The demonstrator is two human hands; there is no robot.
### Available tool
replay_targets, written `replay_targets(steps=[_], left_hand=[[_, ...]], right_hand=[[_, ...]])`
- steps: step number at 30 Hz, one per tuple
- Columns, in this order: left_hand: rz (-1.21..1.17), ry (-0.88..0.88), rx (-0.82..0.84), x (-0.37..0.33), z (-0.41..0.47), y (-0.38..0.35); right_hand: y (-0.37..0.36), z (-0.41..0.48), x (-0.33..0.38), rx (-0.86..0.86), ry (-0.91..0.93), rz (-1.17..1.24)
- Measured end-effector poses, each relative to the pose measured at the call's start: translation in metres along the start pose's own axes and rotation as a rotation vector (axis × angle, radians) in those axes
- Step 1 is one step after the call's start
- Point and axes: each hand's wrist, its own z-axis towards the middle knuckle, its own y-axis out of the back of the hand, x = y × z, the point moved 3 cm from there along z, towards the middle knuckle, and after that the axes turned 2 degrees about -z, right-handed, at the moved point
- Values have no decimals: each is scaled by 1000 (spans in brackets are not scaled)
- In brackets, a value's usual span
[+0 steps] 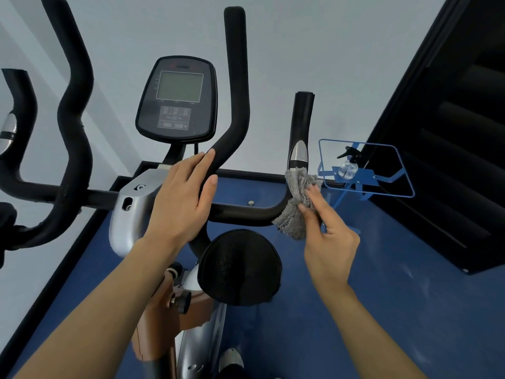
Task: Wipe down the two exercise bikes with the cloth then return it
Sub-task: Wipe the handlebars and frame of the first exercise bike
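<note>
Head view: our right hand (pixel 328 242) pinched the cloth (pixel 296 206), judged soft and light, at its bunched middle; our left hand (pixel 180 203) clasped the handlebar (pixel 235 113).

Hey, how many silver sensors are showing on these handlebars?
2. One silver sensor sits on the outer right grip just above the cloth; the other is on the far-left grip, cut by the frame edge.

We find open floor (pixel 382 296) right of the saddle (pixel 239 266). A clear gap rises between the handlebar's tall upright (pixel 236 77) and its right grip (pixel 302 119). Just right, a blue stand (pixel 363 177) with a spray bottle (pixel 347 166) crowds it; a dark cabinet (pixel 451 132) blocks beyond.
</note>
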Motion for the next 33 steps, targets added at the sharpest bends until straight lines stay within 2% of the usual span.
replay_targets(steps=[5,9,13,15,21,27,30,33], left_hand=[[-22,3,-10,0,1,0],[-42,0,-28,-1,2,0],[-34,-2,-18,-2,0,-1],[-18,3,-11,-3,0,0],[92,-21,45,-8,10,3],[81,-30,9,-25,33,-2],[109,-58,28,-27,46,-6],[61,-57,37,-25,49,-13]], right_hand=[[-9,-10,-9,-15,-223,28],[-2,-25,-15,-12,-251,-1],[-5,-12,-19,-55,-404,73],[-3,-13,-15,-19,-434,69],[13,28,2,-101,-358,28],[-2,54,17,-3,-225,-86],[-16,53,18,112,-167,-235],[-17,38,17,98,-139,-264]])
